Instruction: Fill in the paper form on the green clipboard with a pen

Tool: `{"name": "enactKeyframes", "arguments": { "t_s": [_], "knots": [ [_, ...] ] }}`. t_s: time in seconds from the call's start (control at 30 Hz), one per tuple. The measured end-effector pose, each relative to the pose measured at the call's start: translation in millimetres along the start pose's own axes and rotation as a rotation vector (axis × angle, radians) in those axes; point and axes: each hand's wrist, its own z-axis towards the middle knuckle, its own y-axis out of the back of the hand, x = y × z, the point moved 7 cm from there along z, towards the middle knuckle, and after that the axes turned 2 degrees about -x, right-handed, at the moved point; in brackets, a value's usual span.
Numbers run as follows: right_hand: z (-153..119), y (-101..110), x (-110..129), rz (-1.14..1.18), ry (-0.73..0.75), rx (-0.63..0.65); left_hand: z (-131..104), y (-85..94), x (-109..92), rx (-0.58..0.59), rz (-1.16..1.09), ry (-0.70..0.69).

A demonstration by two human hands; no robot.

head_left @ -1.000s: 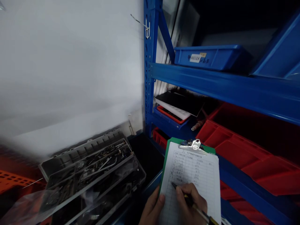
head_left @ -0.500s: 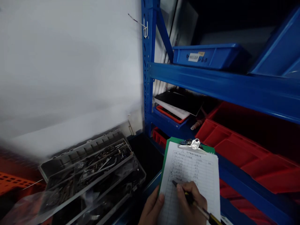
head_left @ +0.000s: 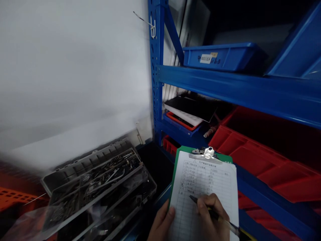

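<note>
Our pen [head_left: 234, 229] has shifted rightward, pinched by our right hand [head_left: 213, 214]; if our left hand [head_left: 162, 223], closed on the clipboard [head_left: 184, 149], loosens, the pen could skid.

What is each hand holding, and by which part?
Left hand: the green clipboard, by its left edge. Right hand: the pen, by its barrel near the tip.

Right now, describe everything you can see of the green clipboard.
The green clipboard has a shiny, metal-looking clip at its top, over white sheets with a printed grid; green shows along the top and left edges. Handwriting too small to read marks the upper rows. The clipboard slants before a blue rack, its bottom out of frame. The left hand holds its left edge, thumb on the sheets; the right hand holds a pen over them.
</note>
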Motion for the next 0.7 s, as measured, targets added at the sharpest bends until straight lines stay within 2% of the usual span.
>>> {"name": "enactKeyframes", "arguments": {
  "t_s": [0.27, 0.47, 0.7],
  "knots": [
    [-4.4, 4.0, 12.5, -0.218, 0.089, -0.007, 1.4, 10.5, 8.8, -0.003, 0.037, 0.102],
    [-10.4, -6.4, 7.8, -0.184, 0.074, 0.082, -1.6, 7.5, 10.8, 0.094, 0.085, 0.137],
    [-15.3, -7.7, 6.7, -0.196, 0.059, 0.048, -0.1, 16.0, 16.2, 0.047, 0.127, 0.164]
  ]
}}
